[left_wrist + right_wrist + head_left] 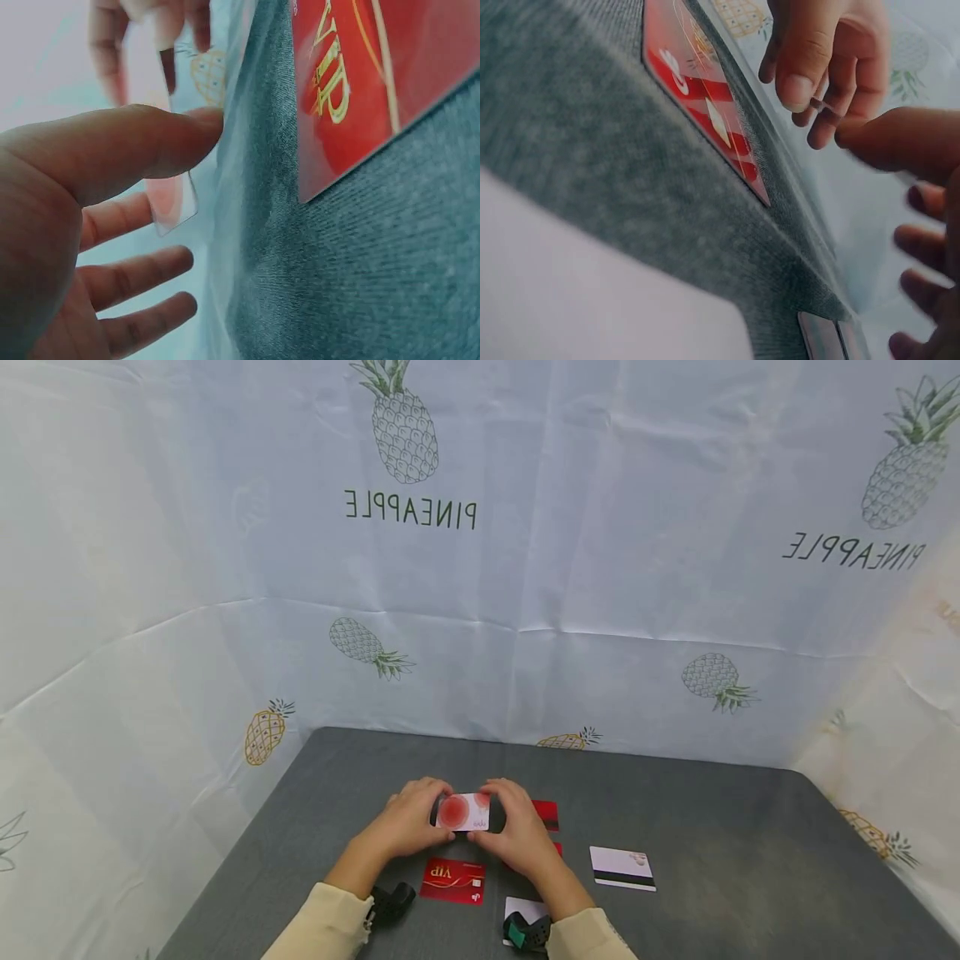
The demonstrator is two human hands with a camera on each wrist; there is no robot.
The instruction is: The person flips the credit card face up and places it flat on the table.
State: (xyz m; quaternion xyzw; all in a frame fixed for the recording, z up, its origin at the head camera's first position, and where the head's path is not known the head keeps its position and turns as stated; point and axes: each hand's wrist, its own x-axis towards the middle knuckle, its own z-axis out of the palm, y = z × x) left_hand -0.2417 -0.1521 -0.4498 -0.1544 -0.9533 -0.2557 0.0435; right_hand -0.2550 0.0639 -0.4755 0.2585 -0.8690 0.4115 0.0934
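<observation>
A white card with red circles (474,812) is held up between both hands, its printed face showing in the head view. My left hand (408,820) pinches one end between thumb and fingers. At the other end my right hand (519,832) pinches it the same way. The left wrist view shows this card (171,199) nearly edge-on behind the left thumb, the lower fingers spread apart from it. On the table just nearer than the hands lies a red VIP card (453,882), its gold lettering large in the left wrist view.
Red cards (547,812) lie partly hidden behind the right hand. A white card with a black stripe (622,870) lies to the right; another white card (525,908) is under the right wrist. Black wrist devices (392,903) are worn. Pineapple-print cloth (525,568) hangs behind the grey table (720,852).
</observation>
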